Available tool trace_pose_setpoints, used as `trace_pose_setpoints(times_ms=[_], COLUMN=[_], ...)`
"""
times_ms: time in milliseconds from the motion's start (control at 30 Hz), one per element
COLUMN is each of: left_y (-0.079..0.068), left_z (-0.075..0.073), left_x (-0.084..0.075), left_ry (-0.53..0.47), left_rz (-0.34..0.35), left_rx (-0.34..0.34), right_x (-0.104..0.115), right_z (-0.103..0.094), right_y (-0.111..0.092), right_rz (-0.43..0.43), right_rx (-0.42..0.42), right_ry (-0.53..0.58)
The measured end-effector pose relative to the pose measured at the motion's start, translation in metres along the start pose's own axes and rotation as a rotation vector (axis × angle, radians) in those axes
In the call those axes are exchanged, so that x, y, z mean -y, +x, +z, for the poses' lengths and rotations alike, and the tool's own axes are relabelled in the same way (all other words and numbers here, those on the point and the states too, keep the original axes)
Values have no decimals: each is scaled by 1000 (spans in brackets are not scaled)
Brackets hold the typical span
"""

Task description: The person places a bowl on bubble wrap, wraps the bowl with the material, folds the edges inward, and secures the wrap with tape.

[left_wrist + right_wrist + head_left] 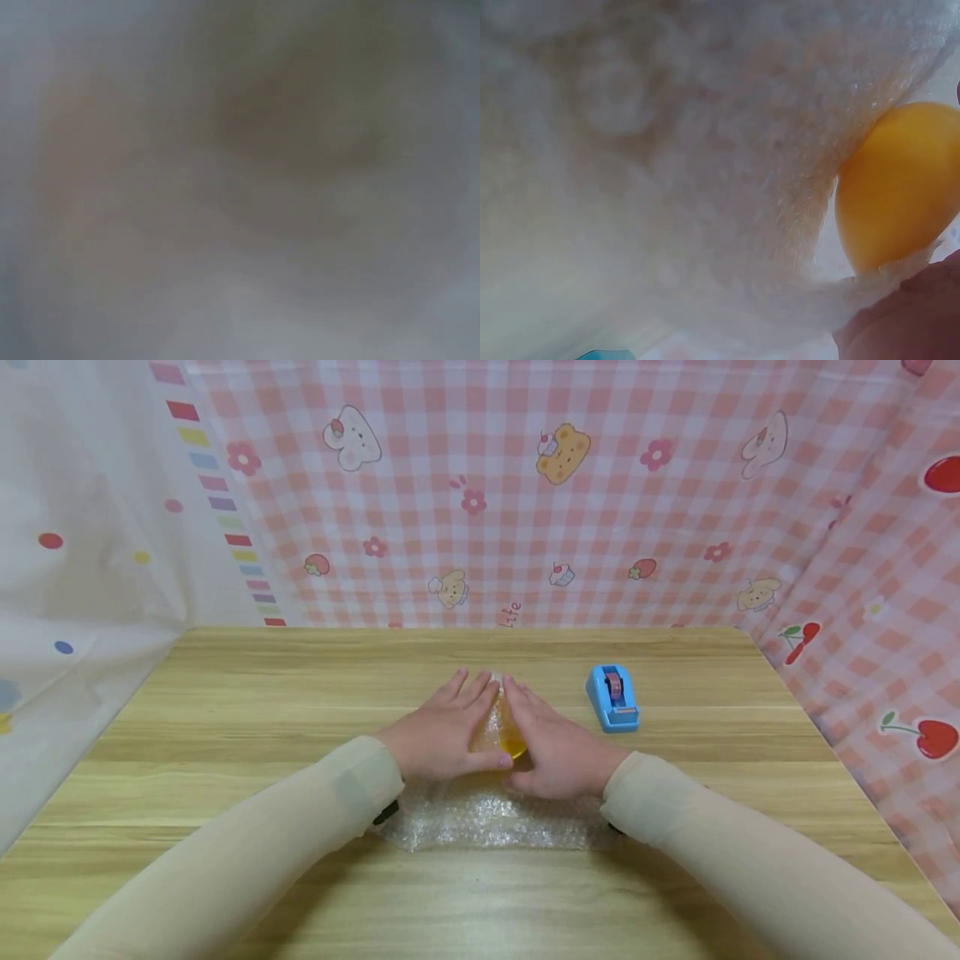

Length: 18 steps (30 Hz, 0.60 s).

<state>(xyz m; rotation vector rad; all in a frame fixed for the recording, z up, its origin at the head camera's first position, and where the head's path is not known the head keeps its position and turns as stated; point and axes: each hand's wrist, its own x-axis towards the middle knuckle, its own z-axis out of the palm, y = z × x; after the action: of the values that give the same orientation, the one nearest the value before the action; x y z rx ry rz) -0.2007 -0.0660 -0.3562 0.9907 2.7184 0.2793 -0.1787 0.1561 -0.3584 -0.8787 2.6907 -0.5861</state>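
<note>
A smooth, rounded yellow-orange object [513,740] sits between the two hands, partly covered by clear bubble wrap [495,822]. My left hand [442,735] presses the wrap from the left, fingers extended forward. From the other side my right hand [562,747] leans against the wrap with fairly straight fingers, its fingertips close to the left ones. In the right wrist view, the yellow-orange object [900,187] bulges out from the open edge of the wrap [720,187]; its exact kind cannot be told. The left wrist view is too blurred to make out anything.
A blue tape dispenser [615,702] with a roll of tape stands right of the hands on the wooden table [480,902]. Behind the table hangs a pink checked curtain [495,527], with further cloth at both sides.
</note>
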Motion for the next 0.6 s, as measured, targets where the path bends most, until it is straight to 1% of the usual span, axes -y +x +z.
trace_pose_setpoints(times_ms=[133, 300, 433, 600], left_y=[1, 3, 5, 5], left_z=[0, 1, 1, 0], left_x=[-1, -1, -2, -3], left_ry=[55, 110, 121, 117], left_rz=[-13, -25, -41, -42], left_rx=[9, 5, 10, 18], right_x=[-1, -2, -2, -5], right_z=[0, -2, -3, -5], right_y=[1, 1, 0, -1], right_rz=[-14, -28, -28, -12], right_rx=[-3, 0, 14, 37], right_ry=[-1, -6, 11, 48])
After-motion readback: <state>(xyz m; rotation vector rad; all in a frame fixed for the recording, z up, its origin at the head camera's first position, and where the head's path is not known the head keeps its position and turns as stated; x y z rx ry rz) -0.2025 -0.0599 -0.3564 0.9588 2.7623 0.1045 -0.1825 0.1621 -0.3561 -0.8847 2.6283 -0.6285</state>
